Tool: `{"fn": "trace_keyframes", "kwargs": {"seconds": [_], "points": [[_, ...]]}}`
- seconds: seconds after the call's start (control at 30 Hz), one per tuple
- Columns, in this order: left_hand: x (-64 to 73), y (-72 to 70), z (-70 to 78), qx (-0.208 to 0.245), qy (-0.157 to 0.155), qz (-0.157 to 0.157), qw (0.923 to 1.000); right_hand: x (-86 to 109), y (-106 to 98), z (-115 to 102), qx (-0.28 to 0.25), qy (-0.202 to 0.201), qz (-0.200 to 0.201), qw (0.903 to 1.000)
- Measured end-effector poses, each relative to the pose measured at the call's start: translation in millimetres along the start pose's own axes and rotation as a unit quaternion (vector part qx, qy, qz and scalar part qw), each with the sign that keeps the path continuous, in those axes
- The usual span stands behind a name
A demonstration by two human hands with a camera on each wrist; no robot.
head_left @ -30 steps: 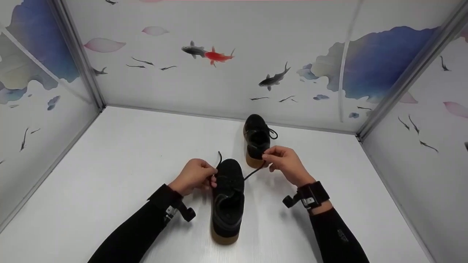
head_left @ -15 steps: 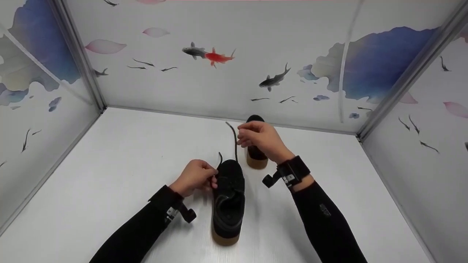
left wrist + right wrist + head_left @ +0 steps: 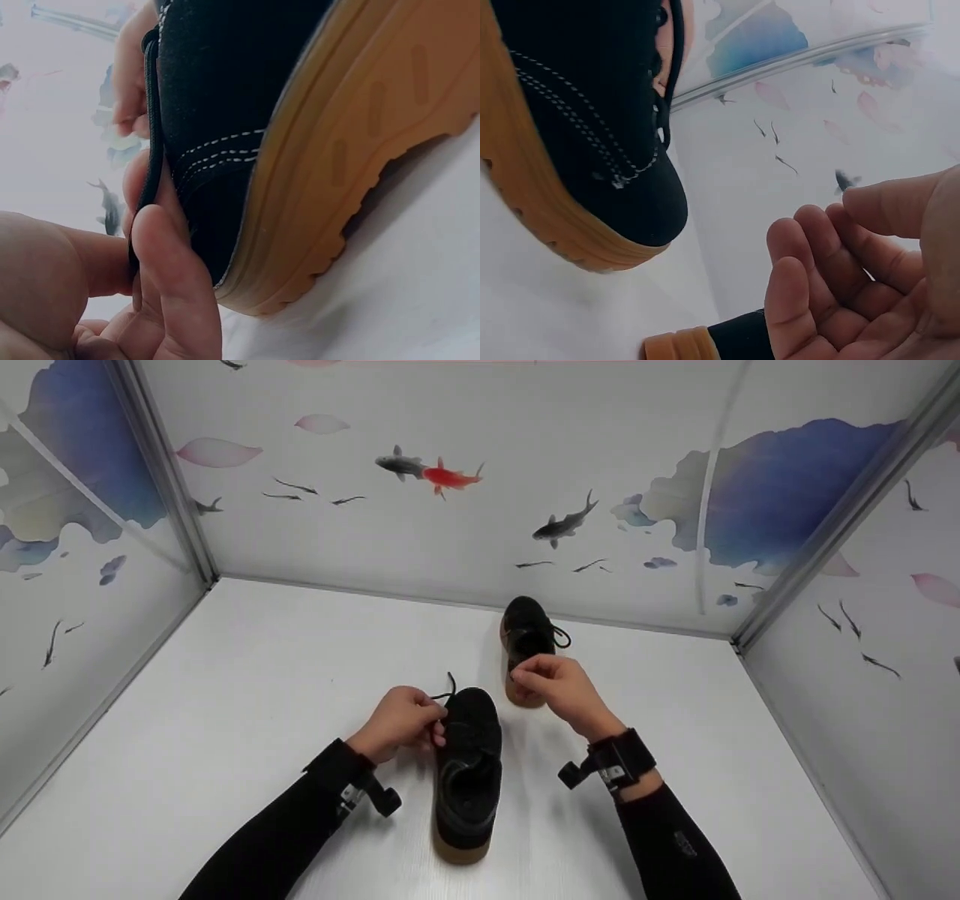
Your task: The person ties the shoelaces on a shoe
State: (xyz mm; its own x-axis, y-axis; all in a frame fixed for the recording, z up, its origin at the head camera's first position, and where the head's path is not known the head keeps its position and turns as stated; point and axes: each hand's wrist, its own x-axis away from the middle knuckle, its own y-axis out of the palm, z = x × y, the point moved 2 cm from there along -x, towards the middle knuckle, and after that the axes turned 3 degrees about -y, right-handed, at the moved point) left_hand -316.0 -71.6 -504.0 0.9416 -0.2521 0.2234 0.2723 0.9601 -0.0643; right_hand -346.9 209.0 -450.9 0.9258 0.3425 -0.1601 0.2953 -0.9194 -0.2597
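A black lace-up shoe point(image 3: 469, 810) with a tan sole stands in the middle of the white surface, toe pointing away. Beside its left side, my left hand point(image 3: 397, 724) pinches a black shoelace point(image 3: 153, 120) between thumb and fingers, plain in the left wrist view. A loose lace end point(image 3: 451, 682) sticks up by the toe. My right hand point(image 3: 562, 694) hovers right of the toe, partly covering the heel of a second black shoe point(image 3: 525, 619). In the right wrist view its fingers point(image 3: 787, 292) are loosely curled and hold nothing.
The second shoe stands near the back wall point(image 3: 465, 532), its lace loop point(image 3: 561, 637) hanging out to the right. Printed side walls point(image 3: 862, 660) close in the white surface point(image 3: 300, 660) on left and right. Each wrist wears a black camera band point(image 3: 621, 757).
My right hand swung forward and left with a lace, let it go, then came back right and nearer. A lace strand now extends left of the toe. My left hand stayed put.
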Motion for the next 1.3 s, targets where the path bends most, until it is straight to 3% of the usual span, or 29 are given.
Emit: {"fn": "trace_keyframes", "kwargs": {"seconds": [0.33,0.6,0.9,1.3], "points": [[2.5,-0.9,1.7,0.004,-0.003,0.006,1.0000,16.9,23,-4,0.093,-0.046,-0.074,0.9918],[0.5,-1.2,2.3,0.002,0.003,0.007,1.0000,24.6,33,-9,0.164,-0.112,-0.108,0.9741],[2.2,-2.5,1.8,0.013,0.012,0.003,0.9998,27.2,46,-7,0.167,-0.167,-0.136,0.9621],[1.4,-4.8,4.9,0.018,0.011,0.008,0.9997,31.6,54,-13,0.195,-0.196,-0.153,0.9489]]}}
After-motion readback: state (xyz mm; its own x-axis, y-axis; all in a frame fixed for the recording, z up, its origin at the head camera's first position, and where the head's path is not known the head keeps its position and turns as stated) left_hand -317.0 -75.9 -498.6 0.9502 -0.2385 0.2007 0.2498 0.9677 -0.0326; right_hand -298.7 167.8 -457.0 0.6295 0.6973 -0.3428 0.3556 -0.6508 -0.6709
